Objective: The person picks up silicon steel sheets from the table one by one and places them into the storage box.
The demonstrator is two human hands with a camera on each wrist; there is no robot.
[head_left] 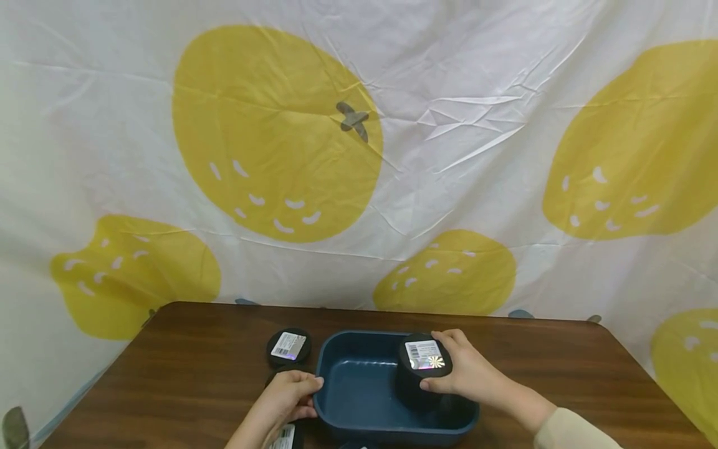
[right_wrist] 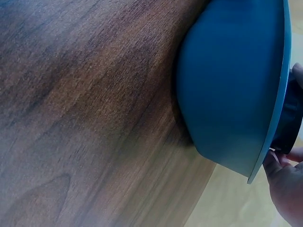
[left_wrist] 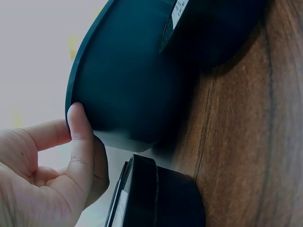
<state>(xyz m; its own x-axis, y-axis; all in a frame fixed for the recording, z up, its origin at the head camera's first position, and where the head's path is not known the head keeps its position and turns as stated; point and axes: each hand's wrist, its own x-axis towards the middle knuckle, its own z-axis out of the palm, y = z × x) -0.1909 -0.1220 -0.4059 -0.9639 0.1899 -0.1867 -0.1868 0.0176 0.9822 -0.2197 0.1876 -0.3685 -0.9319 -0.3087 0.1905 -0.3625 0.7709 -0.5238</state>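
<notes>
A dark blue rectangular basin (head_left: 359, 383) with rounded corners stands on the table. At its left rim my left hand (head_left: 291, 394) pinches the edge between thumb and fingers, as the left wrist view also shows with the hand (left_wrist: 52, 179) on the basin wall (left_wrist: 123, 75). My right hand (head_left: 471, 369) grips a round black canister (head_left: 417, 390) with a white label on top, thumb in front and fingers behind. This canister is in the basin's right part, its top above the rim; whether it touches the bottom is hidden. The right wrist view shows the canister (right_wrist: 289, 120) past the rim.
Left of the basin sits another labelled black canister (head_left: 288, 349). More black canisters lie nearer, partly behind my left hand, one showing its label (head_left: 285, 436). A dark object is cut off at the bottom edge. A lemon-print cloth (head_left: 449, 156) hangs behind the brown wooden table (head_left: 538, 349).
</notes>
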